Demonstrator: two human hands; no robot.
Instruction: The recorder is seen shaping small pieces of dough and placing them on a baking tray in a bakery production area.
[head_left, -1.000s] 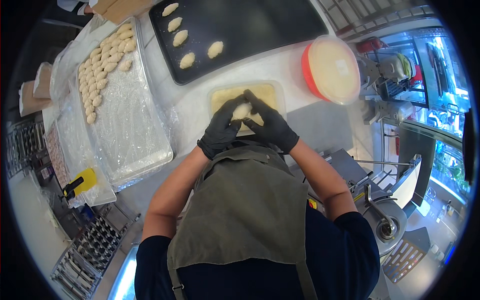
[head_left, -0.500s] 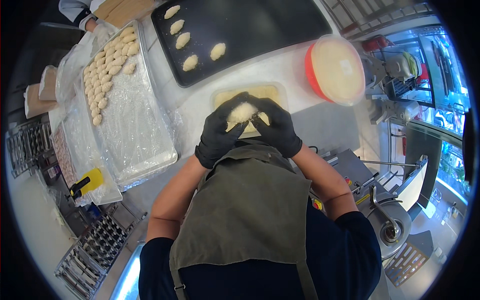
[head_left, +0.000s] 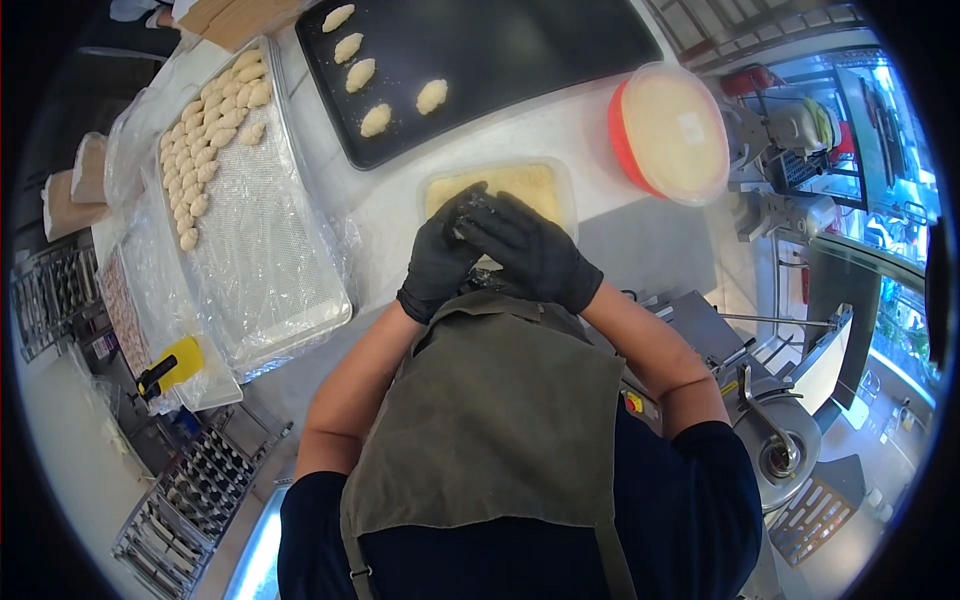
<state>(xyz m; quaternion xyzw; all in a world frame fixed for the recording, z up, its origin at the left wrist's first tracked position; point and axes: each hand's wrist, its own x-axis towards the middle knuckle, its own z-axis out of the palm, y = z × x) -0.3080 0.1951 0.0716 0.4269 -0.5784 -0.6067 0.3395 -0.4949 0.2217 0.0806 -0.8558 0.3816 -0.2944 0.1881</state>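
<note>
Dough piece [head_left: 462, 228] is almost totally buried between the two gloved hands, so I honestly can't tell which way it points or how its long axis runs; only a pale sliver peeks out. It's held just above the near edge of the crumb tub [head_left: 500, 188], a clear container of yellowish crumbs on the counter [head_left: 640, 240].

Left hand [head_left: 440, 262] cups it from the left, fingers [head_left: 462, 200] curled in tight. Right hand [head_left: 530, 250] lies over the top, its fingers folded down and touching the left ones, so both are closed around the piece.

Farther out there's a dark baking tray [head_left: 520, 50] with five shaped pieces, a wrapped tray [head_left: 270, 260] of raw ones on the left, and a red bowl [head_left: 668, 132] to the right.
</note>
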